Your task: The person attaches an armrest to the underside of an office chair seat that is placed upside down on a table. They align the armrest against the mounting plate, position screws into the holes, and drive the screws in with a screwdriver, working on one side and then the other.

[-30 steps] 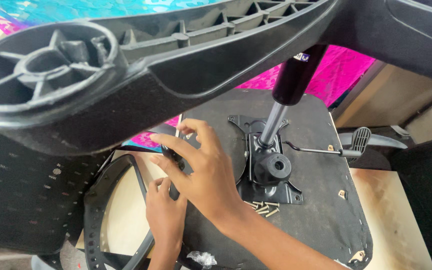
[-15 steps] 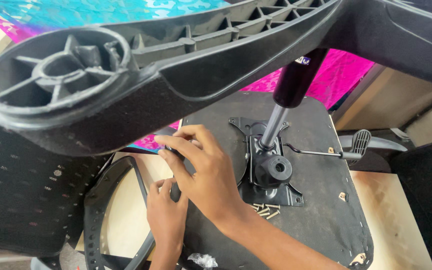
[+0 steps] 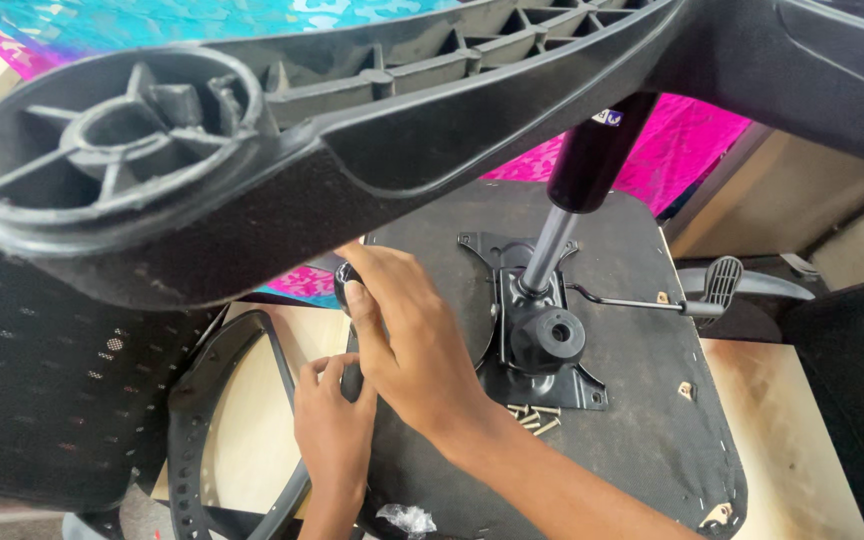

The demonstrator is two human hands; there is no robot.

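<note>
I was fitting the armrest [image 3: 242, 420] to the upturned chair seat [image 3: 642, 400] on the worktop [image 3: 792, 430]. My right hand [image 3: 412, 340] pinched a black knob [image 3: 344, 283]; my left hand [image 3: 332, 425] gripped the seat's edge. Next needed steady turning.

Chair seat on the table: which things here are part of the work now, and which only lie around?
In use:
right hand
left hand
black knob
seat
armrest

Lying about:
screws
lever
plastic scrap
mesh backrest
</note>
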